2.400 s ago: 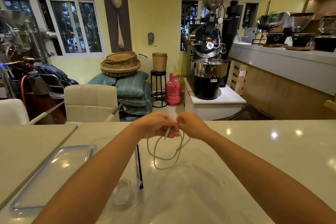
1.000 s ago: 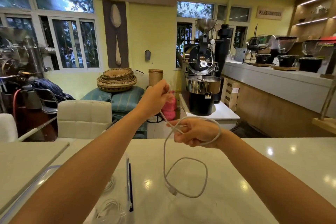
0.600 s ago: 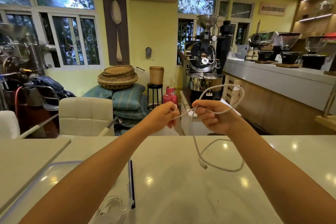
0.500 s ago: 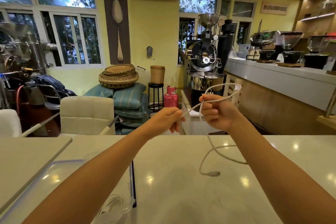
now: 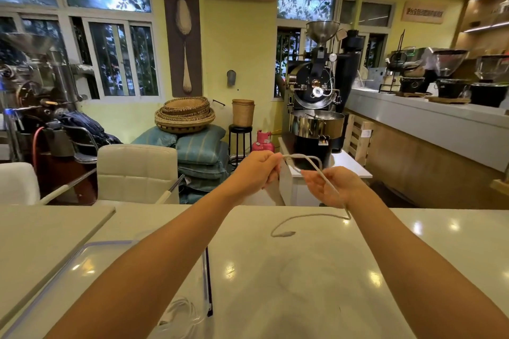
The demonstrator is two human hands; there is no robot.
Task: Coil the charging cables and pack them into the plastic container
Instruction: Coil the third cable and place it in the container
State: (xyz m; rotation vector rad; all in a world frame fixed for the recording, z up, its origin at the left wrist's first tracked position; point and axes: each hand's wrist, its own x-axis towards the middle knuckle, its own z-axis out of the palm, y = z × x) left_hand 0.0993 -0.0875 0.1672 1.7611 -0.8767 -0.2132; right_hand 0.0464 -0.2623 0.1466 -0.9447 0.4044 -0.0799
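A white charging cable (image 5: 308, 217) runs from my left hand (image 5: 257, 172), which pinches one end, over to my right hand (image 5: 334, 187). The right hand's palm faces up with fingers spread, and the cable lies across it. From there it hangs down to the white counter (image 5: 303, 283), its plug end resting on the surface. The clear plastic container (image 5: 205, 278) stands at the lower left, partly behind my left forearm. A coiled white cable (image 5: 179, 314) lies inside it.
The container's clear lid (image 5: 82, 259) with a bluish rim lies flat left of the container. White chairs (image 5: 136, 172) stand past the counter's far edge. A coffee roaster (image 5: 316, 118) and a service counter are further back.
The loop held up in my right hand has come undone. That hand has opened and dropped a little, and the cable's free end has slid left along the counter.
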